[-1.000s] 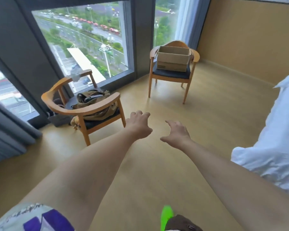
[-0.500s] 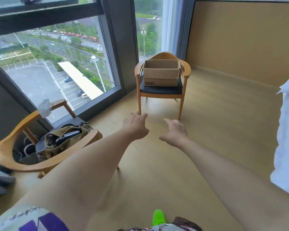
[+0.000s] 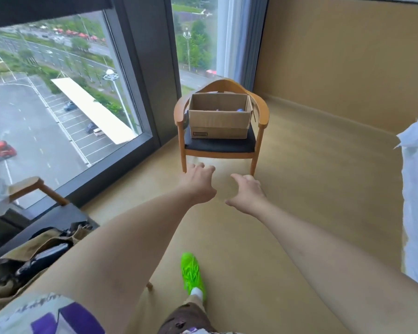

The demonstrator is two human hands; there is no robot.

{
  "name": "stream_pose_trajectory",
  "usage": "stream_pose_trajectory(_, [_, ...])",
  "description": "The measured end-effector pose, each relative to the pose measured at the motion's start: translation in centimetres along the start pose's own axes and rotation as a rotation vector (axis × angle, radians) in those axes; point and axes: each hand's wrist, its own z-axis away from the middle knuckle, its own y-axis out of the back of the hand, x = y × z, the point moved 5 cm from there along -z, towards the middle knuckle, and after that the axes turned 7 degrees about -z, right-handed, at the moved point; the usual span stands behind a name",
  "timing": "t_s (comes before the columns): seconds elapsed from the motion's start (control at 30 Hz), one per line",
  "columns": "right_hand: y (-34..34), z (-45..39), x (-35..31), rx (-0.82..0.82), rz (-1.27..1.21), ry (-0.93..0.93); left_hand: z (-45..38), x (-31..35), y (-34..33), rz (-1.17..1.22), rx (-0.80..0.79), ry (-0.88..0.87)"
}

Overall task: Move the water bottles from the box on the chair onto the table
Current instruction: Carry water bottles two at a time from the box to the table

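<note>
Empty hands [image 3: 223, 189] before box [image 3: 219, 121] on chair [image 3: 220, 144]

**Open box on the chair, bottles barely showing**

The box [image 3: 219, 121] is plain brown cardboard, upright, top open, squarely on the dark seat of the chair [image 3: 261, 109]. It fills most of the seat, its back against the curved backrest, its front wall set back from the seat's front edge. A small dark label sits at the lower left corner of that front wall. Over the rim, near the right back corner, a blue bottle cap [image 3: 240, 110] peeks out; the rest inside is hidden.
</note>
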Motion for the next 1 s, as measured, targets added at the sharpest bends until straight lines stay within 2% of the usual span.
stream_pose_trajectory(0.4, [4.8, -25.8, -6.3, 0.074, -0.015, -0.092, -28.4, -7.6, 5.9, -0.018, 0.004, -0.042])
stream_pose_trajectory(0.63, [5.1, -37.2, -6.7, 0.025, -0.002, -0.123, -39.9, -10.1, 5.0, -0.061, -0.064, -0.069])
stream_pose_trajectory(0.73, [5.2, -43.3, -6.6, -0.002, 0.012, -0.114, -45.8, -11.4, 4.8, -0.042, -0.063, -0.023])
stream_pose_trajectory(1.0, [6.5, -65.0, -5.3, -0.110, 0.015, -0.085, -65.2, -13.6, 3.0, -0.022, -0.129, 0.049])
